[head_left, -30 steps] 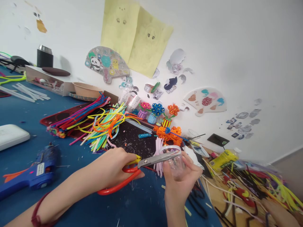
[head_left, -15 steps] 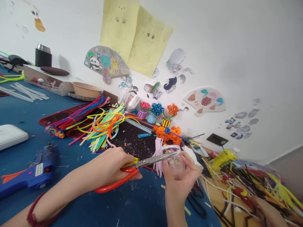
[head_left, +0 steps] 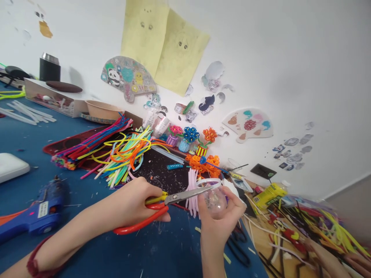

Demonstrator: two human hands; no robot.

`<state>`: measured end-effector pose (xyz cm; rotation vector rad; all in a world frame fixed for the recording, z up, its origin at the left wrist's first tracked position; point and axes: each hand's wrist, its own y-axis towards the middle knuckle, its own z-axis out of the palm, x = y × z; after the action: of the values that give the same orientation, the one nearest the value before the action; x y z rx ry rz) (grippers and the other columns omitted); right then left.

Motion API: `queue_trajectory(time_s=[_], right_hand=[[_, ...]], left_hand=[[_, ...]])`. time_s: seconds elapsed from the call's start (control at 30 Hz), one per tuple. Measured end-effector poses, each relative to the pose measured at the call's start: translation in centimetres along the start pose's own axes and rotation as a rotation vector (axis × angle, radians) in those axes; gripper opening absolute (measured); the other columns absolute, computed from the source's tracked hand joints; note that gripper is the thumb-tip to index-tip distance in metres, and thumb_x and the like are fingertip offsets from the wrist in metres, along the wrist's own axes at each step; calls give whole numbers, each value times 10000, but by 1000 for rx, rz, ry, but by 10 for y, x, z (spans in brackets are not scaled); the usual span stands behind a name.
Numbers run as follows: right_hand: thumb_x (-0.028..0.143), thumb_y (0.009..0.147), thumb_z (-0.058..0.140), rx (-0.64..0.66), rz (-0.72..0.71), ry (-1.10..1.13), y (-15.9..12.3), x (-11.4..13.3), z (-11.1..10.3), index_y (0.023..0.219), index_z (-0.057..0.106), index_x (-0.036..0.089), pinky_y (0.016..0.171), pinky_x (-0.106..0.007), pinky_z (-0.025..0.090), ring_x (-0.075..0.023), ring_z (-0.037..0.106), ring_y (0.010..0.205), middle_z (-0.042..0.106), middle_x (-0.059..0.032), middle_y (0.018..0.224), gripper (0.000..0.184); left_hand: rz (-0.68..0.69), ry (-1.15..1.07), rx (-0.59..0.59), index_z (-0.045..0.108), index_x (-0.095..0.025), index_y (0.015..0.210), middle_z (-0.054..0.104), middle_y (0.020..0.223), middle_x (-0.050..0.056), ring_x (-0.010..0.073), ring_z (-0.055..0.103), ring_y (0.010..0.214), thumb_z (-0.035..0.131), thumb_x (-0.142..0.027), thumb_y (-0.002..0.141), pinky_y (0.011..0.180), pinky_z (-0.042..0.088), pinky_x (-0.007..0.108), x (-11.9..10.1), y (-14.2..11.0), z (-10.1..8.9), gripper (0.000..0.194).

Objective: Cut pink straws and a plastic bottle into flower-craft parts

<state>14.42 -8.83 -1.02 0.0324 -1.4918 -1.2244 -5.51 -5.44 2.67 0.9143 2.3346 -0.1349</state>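
My left hand (head_left: 131, 202) grips scissors (head_left: 175, 197) with red and yellow handles, fingers wrapped around them. Their blades look nearly closed and point right, lying across the rim of a clear plastic cup (head_left: 215, 202). Whether the blades cut into the rim or only rest there, I cannot tell. My right hand (head_left: 218, 229) holds that cup upright between thumb and fingers, above the blue table (head_left: 168, 255). Just behind the cup lies a bunch of pale pink pipe cleaners (head_left: 192, 189).
A blue glue gun (head_left: 43, 212) lies left of my arm. Coloured pipe cleaners (head_left: 127, 154) pile up behind my left hand. Several small flower pots (head_left: 184, 144) line the wall. At the lower right, another person's hand (head_left: 321, 255) is among more pipe cleaners (head_left: 333, 227).
The blade tips have shifted slightly left along the cup's rim. Both hands keep their grips, and the whole view has moved a little. The other person's hand has moved further into view.
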Motion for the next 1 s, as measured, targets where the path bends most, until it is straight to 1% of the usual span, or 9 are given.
queue_trajectory(time_s=[0.1,0.17,0.23,0.33,0.43,0.53,0.63,0.8,1.0], right_hand=[[291,651,778,-4,123,-51,-1,0,-1,1119,437,213,799,-334,512,-202,570,996,508,-103,1165,585],[325,674,763,10,187,-83,-2,1,-1,1171,432,205,835,-358,507,-217,572,1024,515,-121,1193,609],[350,681,755,9,212,-90,-2,2,0,1211,428,196,885,-391,491,-238,565,1069,525,-135,1216,642],[358,666,765,-1,223,-72,-3,2,0,1250,438,185,931,-429,468,-269,551,1119,537,-145,1236,691],[334,670,764,19,222,-62,-3,2,0,1258,445,195,954,-446,452,-277,545,1134,528,-139,1262,683],[296,691,750,84,225,-39,-4,5,0,1253,433,214,931,-415,472,-262,543,1137,499,-133,1298,650],[279,701,741,129,208,-28,-7,8,1,1243,422,220,882,-374,496,-244,561,1104,496,-131,1298,632],[275,700,744,143,178,-64,-11,10,2,1241,420,207,870,-353,489,-237,563,1091,515,-127,1254,634],[256,713,736,169,173,-55,-11,8,2,1238,417,219,851,-322,493,-212,569,1077,531,-108,1223,616]], left_hand=[[-56,-25,2,457,-183,602,525,584,-27,113,449,543,622,-483,755,506,281,207,-1,0,0,376],[-66,5,-35,475,-195,691,545,657,-25,131,478,581,624,-460,734,522,295,212,0,-1,1,306],[-74,23,-72,461,-206,777,539,700,-32,141,480,597,626,-460,717,529,304,216,1,-1,4,308],[-89,-3,-57,430,-212,766,516,698,-42,139,470,596,588,-461,754,530,308,217,1,-1,7,295],[-90,-42,-5,461,-210,744,516,688,-48,131,464,598,596,-449,763,537,308,216,-4,-2,9,275],[-108,-66,29,486,-211,741,531,681,-55,127,459,599,653,-440,725,533,297,217,-9,-2,10,285],[-97,-91,27,467,-208,723,529,667,-60,122,450,591,651,-456,736,525,292,215,-9,-2,12,309],[-73,-55,18,451,-206,698,507,635,-57,118,422,559,636,-494,761,506,270,222,-10,-1,12,348],[-84,42,8,455,-208,693,555,640,-46,130,492,552,655,-512,765,499,250,230,-12,-2,9,371]])
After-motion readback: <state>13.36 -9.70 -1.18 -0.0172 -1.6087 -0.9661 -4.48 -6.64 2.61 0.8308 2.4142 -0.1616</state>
